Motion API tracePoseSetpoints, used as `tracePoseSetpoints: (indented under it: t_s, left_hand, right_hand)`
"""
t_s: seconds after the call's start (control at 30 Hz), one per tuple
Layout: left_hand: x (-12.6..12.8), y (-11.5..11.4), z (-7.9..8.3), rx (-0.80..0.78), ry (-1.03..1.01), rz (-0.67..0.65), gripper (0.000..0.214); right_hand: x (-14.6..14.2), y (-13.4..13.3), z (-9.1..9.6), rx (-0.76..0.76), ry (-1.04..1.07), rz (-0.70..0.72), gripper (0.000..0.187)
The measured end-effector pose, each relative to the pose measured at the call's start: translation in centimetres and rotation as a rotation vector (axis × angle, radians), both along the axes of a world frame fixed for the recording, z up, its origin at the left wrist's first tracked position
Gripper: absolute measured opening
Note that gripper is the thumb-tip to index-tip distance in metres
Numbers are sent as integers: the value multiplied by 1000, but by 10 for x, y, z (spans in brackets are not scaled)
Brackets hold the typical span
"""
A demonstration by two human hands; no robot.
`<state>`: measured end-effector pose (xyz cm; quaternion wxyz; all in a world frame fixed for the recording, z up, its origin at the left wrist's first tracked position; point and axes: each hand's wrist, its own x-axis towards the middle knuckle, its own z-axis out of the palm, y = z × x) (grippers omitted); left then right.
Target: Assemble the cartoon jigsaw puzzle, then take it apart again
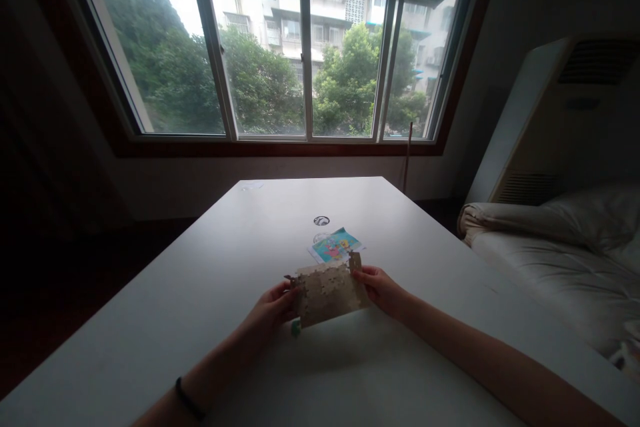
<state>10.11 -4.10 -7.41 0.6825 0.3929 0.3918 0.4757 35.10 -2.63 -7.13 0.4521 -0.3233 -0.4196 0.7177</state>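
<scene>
A partly joined jigsaw puzzle (330,293) is held up over the white table, its plain grey-brown side facing me. My left hand (281,301) pinches its left edge, and my right hand (381,285) grips the upper right edge. A few pieces along both edges bend or stick out from the sheet. Below the left corner shows a small green puzzle piece (295,327); I cannot tell whether it is attached. Just behind the puzzle lies a colourful cartoon picture sheet (336,245), partly covered by it.
The white table (225,247) reaches toward the window. A round black-and-white mark (321,221) is on its surface, and a thin clear or white scrap (251,186) lies at the far left corner. A pale sofa (545,267) stands to the right, beside a tall white appliance (520,120).
</scene>
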Motion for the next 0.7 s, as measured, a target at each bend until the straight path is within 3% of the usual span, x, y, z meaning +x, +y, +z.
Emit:
tracePoseSetpoints:
  t_s: [0.7]
  left_hand:
    - [-1,5,-6,-98,-18,64,16]
  right_hand:
    - [-4,4,-12,-55,31,-158,34]
